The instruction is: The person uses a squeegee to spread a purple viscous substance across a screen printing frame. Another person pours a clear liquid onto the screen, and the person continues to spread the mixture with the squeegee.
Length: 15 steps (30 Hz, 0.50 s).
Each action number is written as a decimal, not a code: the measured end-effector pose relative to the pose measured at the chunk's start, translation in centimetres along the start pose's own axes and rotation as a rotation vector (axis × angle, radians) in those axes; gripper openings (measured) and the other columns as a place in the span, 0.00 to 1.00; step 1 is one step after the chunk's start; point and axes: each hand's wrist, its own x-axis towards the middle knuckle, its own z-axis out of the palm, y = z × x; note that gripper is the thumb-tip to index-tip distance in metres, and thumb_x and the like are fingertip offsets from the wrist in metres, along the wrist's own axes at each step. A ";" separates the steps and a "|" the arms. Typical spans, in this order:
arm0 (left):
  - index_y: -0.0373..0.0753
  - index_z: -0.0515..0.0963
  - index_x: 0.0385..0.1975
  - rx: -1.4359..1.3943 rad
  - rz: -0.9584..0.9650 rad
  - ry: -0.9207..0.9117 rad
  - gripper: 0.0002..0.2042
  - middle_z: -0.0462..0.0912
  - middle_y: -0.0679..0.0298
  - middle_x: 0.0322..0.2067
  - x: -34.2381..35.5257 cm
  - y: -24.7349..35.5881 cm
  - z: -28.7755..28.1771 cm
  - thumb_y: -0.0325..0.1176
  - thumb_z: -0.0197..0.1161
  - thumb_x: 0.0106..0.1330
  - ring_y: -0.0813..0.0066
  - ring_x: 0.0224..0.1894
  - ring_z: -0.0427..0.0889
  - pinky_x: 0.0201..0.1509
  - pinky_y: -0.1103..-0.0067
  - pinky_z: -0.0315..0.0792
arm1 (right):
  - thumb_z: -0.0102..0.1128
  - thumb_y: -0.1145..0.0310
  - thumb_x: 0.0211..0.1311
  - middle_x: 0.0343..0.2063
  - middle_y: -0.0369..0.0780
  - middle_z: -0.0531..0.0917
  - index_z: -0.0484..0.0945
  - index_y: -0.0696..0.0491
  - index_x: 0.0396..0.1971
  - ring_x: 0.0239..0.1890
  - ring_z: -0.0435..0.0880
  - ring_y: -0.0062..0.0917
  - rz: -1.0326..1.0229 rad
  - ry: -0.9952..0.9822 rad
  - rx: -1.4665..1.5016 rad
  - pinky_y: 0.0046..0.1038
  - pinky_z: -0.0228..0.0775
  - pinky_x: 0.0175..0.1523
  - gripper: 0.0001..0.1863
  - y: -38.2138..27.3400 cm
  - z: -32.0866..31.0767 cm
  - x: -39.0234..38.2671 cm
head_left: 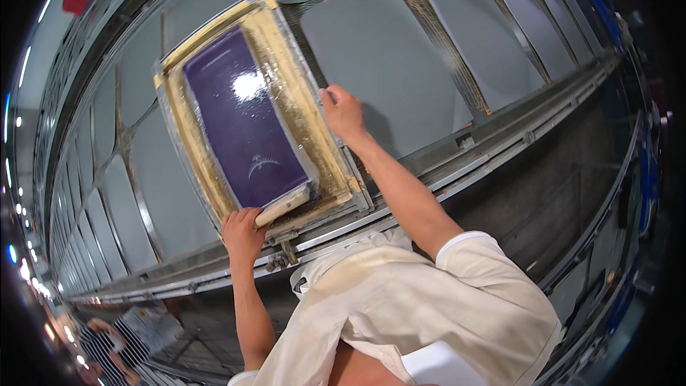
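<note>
A screen printing frame [314, 73] with yellowish taped borders lies tilted across the grey table, its mesh window [243, 121] dark purple and glossy with wet ink. A squeegee with a pale wooden handle [284, 206] rests across the near end of the window. My left hand [243, 234] is closed over the near left corner of the frame, against the squeegee's left end; its palm side is hidden. At the frame's right side, my right hand [344, 113] has its fingers curled at the edge, thumb toward the frame. A pale curved mark shows in the ink near the squeegee.
Several grey rounded panels [379, 64] lie in rows along the table. A metal rail [493, 157] runs along its near edge, with a small clamp [286, 251] by the frame. A person in a striped top [114, 347] is at lower left; another in red [75, 1] is far off.
</note>
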 end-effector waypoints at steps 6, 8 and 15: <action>0.43 0.85 0.36 0.028 0.079 0.041 0.16 0.85 0.64 0.34 1.8 -0.4 1.2 0.31 0.78 0.44 0.58 0.38 0.81 0.42 0.65 0.70 | 0.58 0.59 0.72 0.19 0.54 0.80 0.79 0.54 0.39 0.21 0.81 0.50 0.073 -0.035 0.128 0.47 0.71 0.31 0.12 0.2 0.1 0.5; 0.43 0.84 0.35 0.067 0.064 0.020 0.16 0.84 0.63 0.33 0.9 -0.8 0.9 0.30 0.77 0.43 0.57 0.37 0.81 0.41 0.65 0.71 | 0.55 0.60 0.74 0.20 0.58 0.81 0.72 0.58 0.41 0.29 0.84 0.58 0.136 -0.207 0.053 0.52 0.76 0.35 0.14 -2.2 -1.5 0.0; 0.38 0.83 0.36 0.071 0.106 -0.099 0.15 0.83 0.59 0.31 0.8 -0.7 -0.2 0.25 0.71 0.45 0.57 0.34 0.80 0.40 0.67 0.71 | 0.57 0.60 0.73 0.13 0.46 0.78 0.70 0.57 0.51 0.17 0.83 0.44 0.180 -0.274 0.409 0.44 0.73 0.24 0.18 -1.6 -2.0 -0.2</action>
